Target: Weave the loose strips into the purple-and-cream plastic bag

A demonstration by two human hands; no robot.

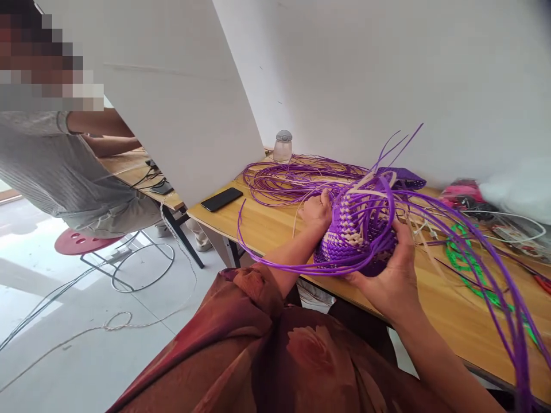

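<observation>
A woven basket [344,238] of purple and cream strips is held over the front edge of the table, with many long loose strips fanning out from it. My right hand [390,275] grips its right and lower side, thumb underneath and fingers up along the wall. On the far left side my left hand [316,209] is closed against the basket; its fingertips are partly hidden behind the weave. Loose purple strips [477,229] arc to the right and down past my right forearm, while others loop left in front of the basket.
A bundle of purple and cream strips [275,178] lies behind the basket. Nearby are a black phone [221,199], a lidded glass jar [283,148] and green strips [467,264]. Pink material [460,192] sits at the right. Another person [77,172] sits on a red stool [81,244] beyond the partition.
</observation>
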